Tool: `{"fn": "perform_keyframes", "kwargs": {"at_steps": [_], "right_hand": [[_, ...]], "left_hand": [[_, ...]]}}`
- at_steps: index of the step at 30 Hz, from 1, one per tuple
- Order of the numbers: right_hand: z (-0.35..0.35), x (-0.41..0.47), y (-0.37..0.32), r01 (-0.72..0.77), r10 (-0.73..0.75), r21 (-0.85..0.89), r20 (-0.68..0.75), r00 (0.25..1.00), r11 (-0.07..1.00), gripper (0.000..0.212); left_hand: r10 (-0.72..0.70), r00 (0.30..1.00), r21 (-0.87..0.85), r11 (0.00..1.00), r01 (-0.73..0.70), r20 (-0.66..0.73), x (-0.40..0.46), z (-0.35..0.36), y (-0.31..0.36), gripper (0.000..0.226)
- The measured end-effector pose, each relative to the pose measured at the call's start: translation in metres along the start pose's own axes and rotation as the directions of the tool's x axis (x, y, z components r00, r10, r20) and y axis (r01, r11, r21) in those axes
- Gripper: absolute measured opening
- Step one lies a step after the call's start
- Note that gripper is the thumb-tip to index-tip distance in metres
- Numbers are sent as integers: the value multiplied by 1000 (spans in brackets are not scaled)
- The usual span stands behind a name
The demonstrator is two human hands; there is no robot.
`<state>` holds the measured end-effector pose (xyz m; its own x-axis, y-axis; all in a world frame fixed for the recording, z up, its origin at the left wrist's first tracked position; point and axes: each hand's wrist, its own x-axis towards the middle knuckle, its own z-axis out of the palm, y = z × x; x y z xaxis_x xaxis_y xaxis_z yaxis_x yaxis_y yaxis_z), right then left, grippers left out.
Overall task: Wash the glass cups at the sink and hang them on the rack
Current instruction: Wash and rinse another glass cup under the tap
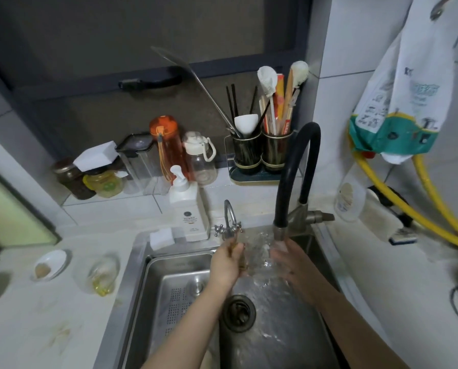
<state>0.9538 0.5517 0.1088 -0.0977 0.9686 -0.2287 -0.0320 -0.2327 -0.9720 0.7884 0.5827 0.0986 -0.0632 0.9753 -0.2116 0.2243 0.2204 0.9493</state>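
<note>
Over the sink, under the running black faucet, a glass cup is held between both hands, its long axis lying roughly sideways from one palm to the other. The left hand is closed around its handle end, the right hand cups the other end with fingers loosely spread. No rack is identifiable from here, so I judge rinsing is the present step.
</note>
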Motion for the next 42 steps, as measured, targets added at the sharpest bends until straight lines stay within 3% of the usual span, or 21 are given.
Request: {"fn": "perform_keyframes", "kwargs": {"at_steps": [3, 7, 11, 15, 19, 22, 28, 34, 38, 42], "right_hand": [[-1, -7, 9, 54, -49, -47, 98, 994, 997, 27], [-12, -20, 18, 214, -199, -83, 158, 967, 973, 51], [-27, -32, 32, 201, -177, -182, 140, 974, 963, 74], [-26, -29, 41, 211, -204, -308, 54, 977, 928, 81], [-15, -15, 14, 229, -220, -301, 64, 973, 926, 59], [-23, -20, 3, 282, -282, -263, 41, 959, 922, 50], [-11, -25, 31, 307, -312, -306, 33, 950, 901, 74], [-19, -19, 24, 294, -319, -251, -66, 945, 922, 60], [-14, -17, 36, 280, -304, -312, -30, 952, 908, 80], [-11, -3, 30, 194, -200, -215, -6, 980, 957, 76]], "left_hand": [[-54, 998, -91, 994, 58, 41, -2, -5, -2, 15], [-97, 969, -118, 985, 126, 227, -3, -9, -13, 5], [-140, 928, -55, 984, 169, 346, -5, 0, -19, 5], [-120, 938, -41, 989, 141, 325, -3, 4, -24, 11], [-68, 970, -187, 976, 114, 233, 5, -3, -29, 8], [-29, 972, -187, 980, 74, 233, 1, 11, -29, 10], [48, 966, -137, 991, -13, 253, -5, -8, -36, 12], [126, 946, -119, 988, -94, 299, 5, 3, -18, 9], [117, 949, -44, 993, -108, 294, 8, -9, -20, 9], [163, 959, -2, 986, -167, 230, 14, -9, -7, 13]]}}
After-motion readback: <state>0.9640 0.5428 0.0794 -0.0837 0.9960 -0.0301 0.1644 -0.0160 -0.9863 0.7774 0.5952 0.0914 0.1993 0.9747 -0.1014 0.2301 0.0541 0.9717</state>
